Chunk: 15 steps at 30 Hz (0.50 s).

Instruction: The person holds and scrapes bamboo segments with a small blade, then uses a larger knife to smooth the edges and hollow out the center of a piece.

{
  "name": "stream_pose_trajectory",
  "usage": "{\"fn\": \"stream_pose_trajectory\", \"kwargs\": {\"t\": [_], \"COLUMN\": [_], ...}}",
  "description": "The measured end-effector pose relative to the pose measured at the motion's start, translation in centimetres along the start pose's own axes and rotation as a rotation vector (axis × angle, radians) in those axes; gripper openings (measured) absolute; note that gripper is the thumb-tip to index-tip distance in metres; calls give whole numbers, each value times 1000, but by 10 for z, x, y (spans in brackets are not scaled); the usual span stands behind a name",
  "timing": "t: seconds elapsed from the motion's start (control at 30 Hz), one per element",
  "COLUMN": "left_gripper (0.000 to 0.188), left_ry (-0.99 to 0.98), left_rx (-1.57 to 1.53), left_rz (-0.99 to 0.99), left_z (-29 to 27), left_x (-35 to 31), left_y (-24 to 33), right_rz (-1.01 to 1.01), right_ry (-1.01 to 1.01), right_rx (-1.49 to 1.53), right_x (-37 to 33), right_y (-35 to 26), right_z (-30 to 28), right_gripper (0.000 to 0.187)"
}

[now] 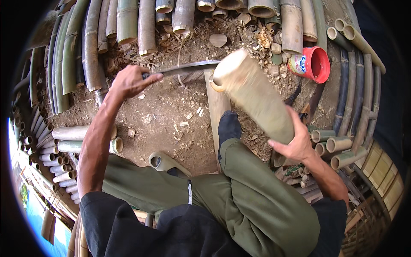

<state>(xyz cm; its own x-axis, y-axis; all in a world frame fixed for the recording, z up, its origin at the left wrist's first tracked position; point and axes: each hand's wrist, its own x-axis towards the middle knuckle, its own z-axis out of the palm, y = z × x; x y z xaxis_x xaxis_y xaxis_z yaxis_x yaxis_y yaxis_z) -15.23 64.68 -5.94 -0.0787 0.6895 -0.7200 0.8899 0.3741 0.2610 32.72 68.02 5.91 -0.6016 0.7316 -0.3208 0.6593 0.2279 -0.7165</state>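
Observation:
My left hand point(128, 82) is closed around the dark handle of a long knife point(188, 66). Its narrow, slightly curved blade reaches rightward to the upper end of a thick bamboo section point(257, 94); whether the edge touches the bamboo, I cannot tell. Gripping that section's lower end is my right hand point(295, 141), thumb on the near side. The bamboo is tilted, its pale far end up and to the left, and is blurred by motion. Beneath that end lies a wooden plank point(219, 100), with my dark-socked foot point(230, 126) resting against it.
Cut bamboo poles point(147, 30) line the far side. A red plastic tub point(309, 65) lies tipped at the right, near wood chips. Several short bamboo pieces point(347, 158) sit by my right arm, two more tubes point(85, 145) at the left. A sandal point(169, 163) is below.

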Motion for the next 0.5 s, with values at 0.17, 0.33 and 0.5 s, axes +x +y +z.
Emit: {"fn": "stream_pose_trajectory", "kwargs": {"t": [0.17, 0.33, 0.5], "left_gripper": [88, 86, 61], "left_ry": [3, -66, 519], "left_rx": [117, 143, -19], "left_rz": [66, 23, 444], "left_z": [18, 27, 95], "left_x": [11, 5, -40], "left_y": [0, -11, -33], "right_rz": [-72, 114, 178], "right_ry": [214, -180, 365], "right_rx": [-7, -329, 183], "right_x": [42, 71, -17], "right_y": [-1, 0, 46], "right_z": [10, 16, 82], "right_gripper": [92, 91, 89]}}
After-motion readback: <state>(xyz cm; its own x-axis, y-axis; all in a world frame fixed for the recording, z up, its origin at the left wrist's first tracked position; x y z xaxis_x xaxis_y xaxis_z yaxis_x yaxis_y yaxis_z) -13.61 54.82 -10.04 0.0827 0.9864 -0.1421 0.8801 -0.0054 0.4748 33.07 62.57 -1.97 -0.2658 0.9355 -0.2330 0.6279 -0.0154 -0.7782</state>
